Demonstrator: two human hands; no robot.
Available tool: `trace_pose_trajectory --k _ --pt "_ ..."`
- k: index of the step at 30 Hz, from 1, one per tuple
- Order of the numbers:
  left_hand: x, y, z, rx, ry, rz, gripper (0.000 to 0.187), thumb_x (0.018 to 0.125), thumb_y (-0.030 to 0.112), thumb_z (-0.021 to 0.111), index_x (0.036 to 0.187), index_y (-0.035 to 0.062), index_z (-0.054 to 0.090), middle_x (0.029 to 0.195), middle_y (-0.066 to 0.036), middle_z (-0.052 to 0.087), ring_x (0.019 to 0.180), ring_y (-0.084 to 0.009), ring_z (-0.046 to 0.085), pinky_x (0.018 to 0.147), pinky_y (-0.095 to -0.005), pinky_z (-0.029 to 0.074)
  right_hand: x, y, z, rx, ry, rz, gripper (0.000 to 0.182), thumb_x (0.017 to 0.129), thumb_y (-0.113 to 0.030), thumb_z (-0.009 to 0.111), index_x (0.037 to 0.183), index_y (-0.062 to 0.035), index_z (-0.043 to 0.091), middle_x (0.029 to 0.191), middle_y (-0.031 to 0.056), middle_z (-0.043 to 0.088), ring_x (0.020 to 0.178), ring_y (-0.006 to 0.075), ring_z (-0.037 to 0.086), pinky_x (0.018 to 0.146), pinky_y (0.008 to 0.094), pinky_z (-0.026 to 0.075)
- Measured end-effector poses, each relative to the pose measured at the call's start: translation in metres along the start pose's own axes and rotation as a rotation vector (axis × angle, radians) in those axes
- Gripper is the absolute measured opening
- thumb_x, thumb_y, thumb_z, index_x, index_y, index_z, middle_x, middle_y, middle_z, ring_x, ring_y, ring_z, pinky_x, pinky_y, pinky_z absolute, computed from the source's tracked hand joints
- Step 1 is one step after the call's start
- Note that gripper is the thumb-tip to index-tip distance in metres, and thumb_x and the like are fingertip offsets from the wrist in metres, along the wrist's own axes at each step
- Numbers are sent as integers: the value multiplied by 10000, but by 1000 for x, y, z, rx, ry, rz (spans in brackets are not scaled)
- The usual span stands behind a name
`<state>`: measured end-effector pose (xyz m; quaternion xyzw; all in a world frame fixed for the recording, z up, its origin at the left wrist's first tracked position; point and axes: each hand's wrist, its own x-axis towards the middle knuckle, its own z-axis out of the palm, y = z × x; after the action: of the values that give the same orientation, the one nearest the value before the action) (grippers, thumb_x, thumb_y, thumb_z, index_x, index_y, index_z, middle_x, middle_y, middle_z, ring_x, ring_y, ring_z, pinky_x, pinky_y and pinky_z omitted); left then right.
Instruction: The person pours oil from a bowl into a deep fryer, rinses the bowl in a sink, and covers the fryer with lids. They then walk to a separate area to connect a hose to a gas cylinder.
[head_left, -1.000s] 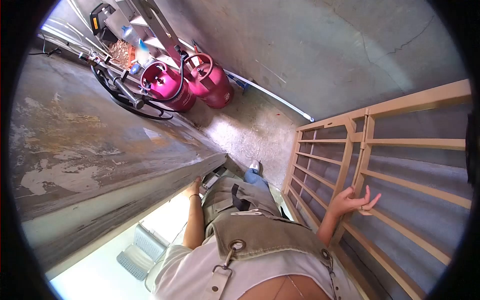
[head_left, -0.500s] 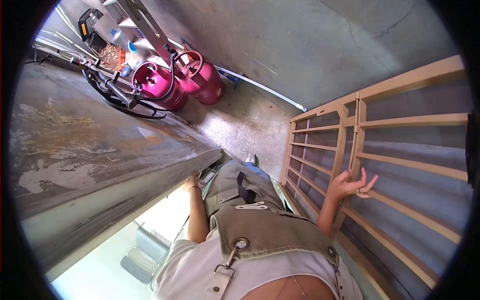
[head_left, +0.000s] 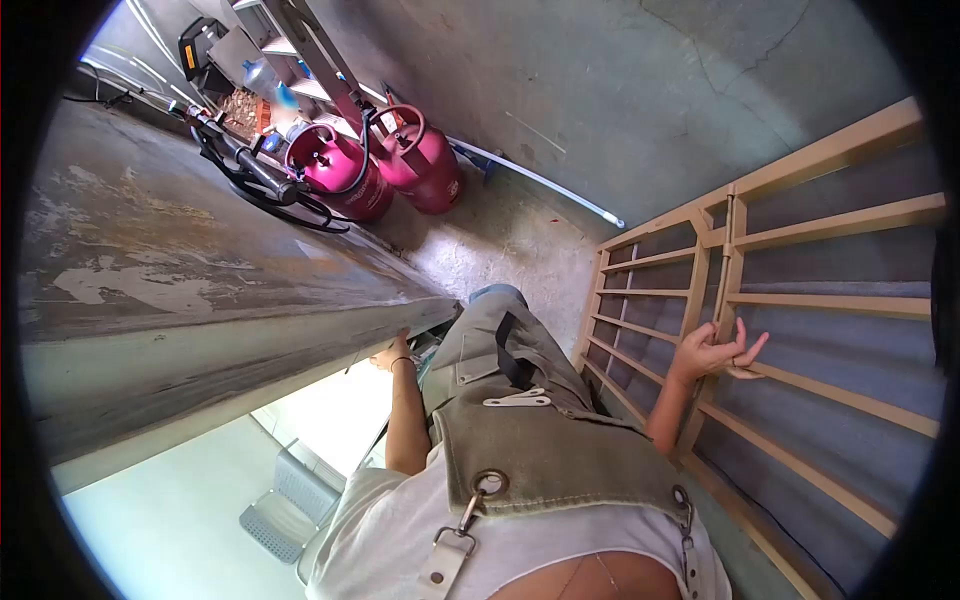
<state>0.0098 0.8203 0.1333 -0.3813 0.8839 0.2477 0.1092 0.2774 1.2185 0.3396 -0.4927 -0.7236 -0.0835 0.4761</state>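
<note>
My left hand (head_left: 389, 354), a dark band at its wrist, is at the lower edge of the worn wall (head_left: 240, 345), beside the bright doorway. Most of its fingers are hidden, so I cannot tell how they are closed. On the other side, my right hand (head_left: 710, 356) is raised against the tan barred metal gate (head_left: 727, 270), overlapping its hinged upright in this view. Its fingers are curved and spread apart, with nothing between them. A grey-green apron (head_left: 570, 470) with clipped straps covers my front.
Two pink gas cylinders (head_left: 420, 165) stand at the far end of the narrow passage, by a ladder (head_left: 315, 60). A white pole (head_left: 555, 185) lies along the right wall base. Through the doorway at lower left is a grey chair (head_left: 290, 500).
The view has shifted forward and turned slightly, and my shoe is no longer visible. My left hand has moved up a little along the wall edge; my right hand stays by the gate.
</note>
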Motion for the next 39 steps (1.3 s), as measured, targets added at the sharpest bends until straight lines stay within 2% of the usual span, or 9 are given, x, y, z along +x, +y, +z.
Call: trace_pose_trajectory --k 11,13,15,17,18,21,25,31,39 --pt "32 -21 36 67 -40 -127 1013 527 495 781 1295 -14 359 1336 -205 323 1249 -324 275 1010 -432 297 0 3 6 24 26 26 339 744 69 482 1079 54 431 1388 222 149 1234 336 313 701 253 497" --pt "24 -16 33 -744 -899 -327 908 621 498 702 1317 25 361 1407 -168 271 1286 -300 230 1022 -446 265 3 -5 8 46 89 48 356 743 74 478 1094 52 425 1391 220 140 1249 346 300 660 231 497" --pt "-32 36 -1 -624 -1021 -149 828 682 467 641 1339 56 350 1446 -145 222 1307 -295 196 1036 -462 216 5 -4 10 24 108 61 373 741 46 495 1107 41 426 1401 229 161 1267 359 284 814 330 474" --pt "-52 95 -13 -469 -1052 25 850 673 478 637 1340 40 344 1442 -156 225 1308 -312 196 1043 -480 177 10 -4 10 -126 166 28 379 750 -18 520 1117 11 435 1398 240 215 1301 349 252 1000 491 290" --pt "-41 120 -3 -518 -1006 76 854 669 468 639 1335 23 343 1436 -168 231 1307 -309 204 1046 -467 170 6 -2 11 -32 239 25 338 772 -91 532 1097 -34 459 1392 236 263 1314 343 247 1044 562 77" --pt "39 191 65 -685 -775 284 834 656 424 647 1290 -40 368 1387 -216 309 1275 -297 297 1027 -402 238 19 10 1 -65 312 -192 302 774 -23 558 1053 9 447 1415 242 165 1328 360 154 1037 511 194" --pt "124 296 75 -630 -247 312 837 614 390 677 1239 -84 385 1251 -276 444 1143 -364 460 959 -387 363 69 -11 -8 -175 508 -309 298 806 -116 616 1023 -5 446 1340 204 277 1287 337 225 1033 523 177" --pt "198 365 22 -461 154 355 856 656 401 651 1271 -104 337 1297 -303 369 1235 -396 340 1037 -406 281 115 -91 96 59 636 -378 254 807 -66 595 984 -16 421 1219 200 358 1160 291 359 984 437 283" --pt "267 394 2 -306 267 466 828 710 318 609 1283 -166 259 1314 -328 333 1256 -383 317 1063 -370 252 125 -247 290 909 -72 -379 171 807 39 471 963 -7 421 1056 193 491 910 278 532 832 379 441"
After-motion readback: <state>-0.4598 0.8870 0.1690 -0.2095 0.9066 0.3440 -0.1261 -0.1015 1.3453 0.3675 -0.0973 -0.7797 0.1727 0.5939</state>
